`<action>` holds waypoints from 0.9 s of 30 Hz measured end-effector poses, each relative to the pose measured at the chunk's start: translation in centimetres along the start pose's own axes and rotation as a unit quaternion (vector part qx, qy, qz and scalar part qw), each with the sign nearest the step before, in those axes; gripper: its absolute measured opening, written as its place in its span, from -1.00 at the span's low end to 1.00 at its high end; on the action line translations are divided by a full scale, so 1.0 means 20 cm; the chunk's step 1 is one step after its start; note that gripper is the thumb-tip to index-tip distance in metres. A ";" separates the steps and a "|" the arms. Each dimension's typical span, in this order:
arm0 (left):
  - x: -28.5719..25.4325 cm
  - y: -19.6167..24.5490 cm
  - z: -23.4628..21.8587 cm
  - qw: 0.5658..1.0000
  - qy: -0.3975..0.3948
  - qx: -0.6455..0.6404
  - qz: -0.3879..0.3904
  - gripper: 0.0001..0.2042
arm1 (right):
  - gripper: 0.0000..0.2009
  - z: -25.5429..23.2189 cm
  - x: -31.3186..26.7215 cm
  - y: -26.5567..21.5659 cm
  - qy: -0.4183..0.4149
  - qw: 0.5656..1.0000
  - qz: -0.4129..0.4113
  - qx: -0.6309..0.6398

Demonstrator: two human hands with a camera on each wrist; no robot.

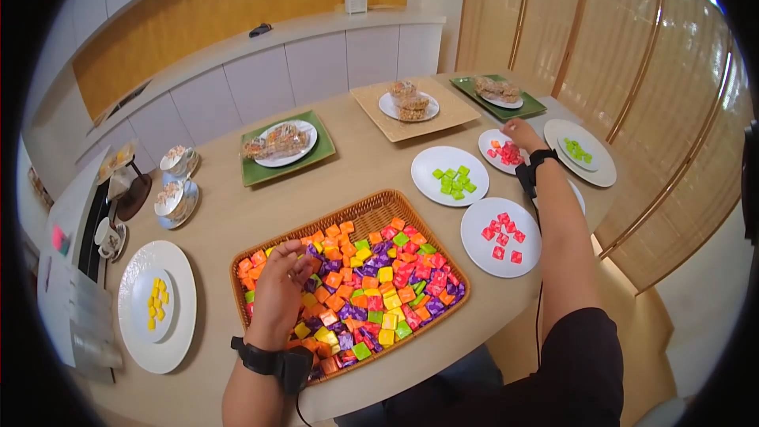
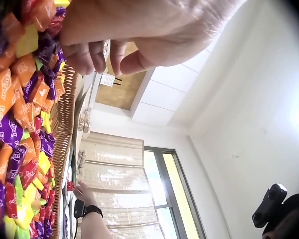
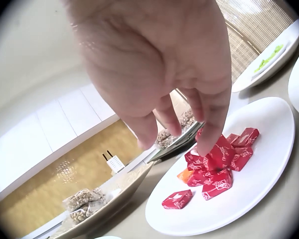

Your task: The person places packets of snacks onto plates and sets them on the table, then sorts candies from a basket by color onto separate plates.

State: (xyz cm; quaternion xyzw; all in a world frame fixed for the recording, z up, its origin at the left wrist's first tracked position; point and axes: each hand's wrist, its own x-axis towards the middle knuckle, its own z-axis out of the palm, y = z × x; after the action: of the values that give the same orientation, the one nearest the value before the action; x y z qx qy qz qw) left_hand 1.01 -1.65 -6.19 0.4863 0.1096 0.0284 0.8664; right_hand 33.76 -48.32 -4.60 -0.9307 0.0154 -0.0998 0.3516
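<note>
A pile of red candies [image 3: 220,174] sits under the fingers of the right hand [image 3: 162,69]. They look square and shiny, with white writing on the wrappers. One orange candy [image 3: 185,176] pokes out, and they all lie on a white plate [image 3: 229,205]. The right fingers hang down loose, thumb apart, and one fingertip looks like it touches the pile.

Closer in from those fingers is a round plate [image 1: 481,257] with about ten pinkish-red candies [image 1: 502,240]. To their left, a dish [image 1: 424,170] has about a dozen green candies [image 1: 455,183]. To their right, a big plate [image 1: 606,175] has a little plate on it with more green ones.

Under the left hand [image 1: 277,289] is one brown basket [image 1: 385,204], full of mixed candies [image 1: 371,289]: orange, purple, yellow, red and green, too many to count. The left fingers bend softly, and I see nothing in them. Left of them, about ten yellow candies [image 1: 158,300] sit on a small plate on a big one.

Far past the fingers are three square trays [image 1: 455,116], each with wrapped snacks [image 1: 413,111] on a plate. Three cups [image 1: 168,204] stand out to the left.
</note>
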 end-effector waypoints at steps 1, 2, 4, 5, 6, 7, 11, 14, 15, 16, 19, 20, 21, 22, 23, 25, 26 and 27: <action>0.01 0.00 -0.01 1.000 -0.004 -0.009 0.011 -0.83 | -0.74 0.00 0.00 -0.03 0.000 0.999 -0.024 0.031; 0.00 -0.01 -0.01 1.000 -0.004 -0.018 0.021 -0.81 | -0.77 0.02 0.00 -0.06 -0.004 0.997 -0.049 0.061; 0.00 -0.01 -0.02 1.000 0.010 -0.018 0.022 -0.79 | -0.80 0.06 0.00 -0.16 -0.059 0.992 -0.104 0.048; 0.01 -0.02 -0.03 0.999 0.007 -0.033 0.035 -0.78 | -0.79 0.09 -0.04 -0.26 -0.083 0.988 -0.116 0.062; 0.01 -0.02 -0.04 0.998 0.006 -0.043 0.048 -0.76 | -0.78 0.12 -0.12 -0.40 -0.109 0.983 -0.127 0.080; 0.02 -0.01 -0.04 0.997 0.017 -0.058 0.050 -0.75 | -0.77 0.15 -0.23 -0.54 -0.147 0.976 -0.141 0.078; 0.01 0.02 -0.02 0.992 0.062 -0.097 0.061 -0.72 | -0.72 0.28 -0.65 -0.99 -0.373 0.898 -0.233 0.036; 0.00 0.04 0.00 0.988 0.089 -0.108 0.059 -0.71 | -0.59 0.36 -0.93 -1.16 -0.471 0.808 -0.343 -0.088; 0.00 0.04 -0.01 0.988 0.092 -0.105 0.058 -0.71 | -0.52 0.40 -1.00 -1.20 -0.491 0.780 -0.361 -0.139; 0.00 0.04 -0.01 0.987 0.091 -0.116 0.058 -0.71 | -0.48 0.43 -1.06 -1.21 -0.503 0.767 -0.370 -0.147; 0.00 0.04 -0.01 0.986 0.088 -0.126 0.057 -0.71 | -0.45 0.51 -1.17 -1.20 -0.488 0.733 -0.422 -0.215; 0.00 0.04 -0.01 0.986 0.086 -0.127 0.059 -0.71 | -0.46 0.52 -1.19 -1.20 -0.490 0.728 -0.433 -0.205; 0.00 0.04 -0.01 0.986 0.087 -0.133 0.059 -0.71 | -0.46 0.53 -1.20 -1.21 -0.492 0.722 -0.445 -0.196; 0.01 0.04 -0.01 0.985 0.092 -0.130 0.059 -0.71 | -0.46 0.56 -1.20 -1.21 -0.495 0.719 -0.445 -0.202; 0.01 0.04 0.00 0.986 0.097 -0.126 0.058 -0.71 | -0.47 0.60 -1.20 -1.20 -0.496 0.745 -0.410 -0.178; 0.01 0.04 0.00 0.985 0.097 -0.127 0.060 -0.71 | -0.54 0.69 -1.20 -1.21 -0.469 0.791 -0.356 -0.167; 0.01 0.04 0.00 0.986 0.098 -0.122 0.062 -0.71 | -0.54 0.74 -1.19 -1.20 -0.468 0.791 -0.356 -0.169; 0.01 0.04 0.01 0.986 0.097 -0.123 0.064 -0.71 | -0.56 0.78 -1.18 -1.19 -0.383 0.816 -0.420 -0.103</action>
State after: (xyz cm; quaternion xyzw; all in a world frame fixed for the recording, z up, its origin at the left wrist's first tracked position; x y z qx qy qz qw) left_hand 1.25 -1.33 -5.56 0.3770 0.1579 0.1439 0.9012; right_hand 12.82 -17.87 -4.54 -0.8406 -0.5027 0.1292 0.1549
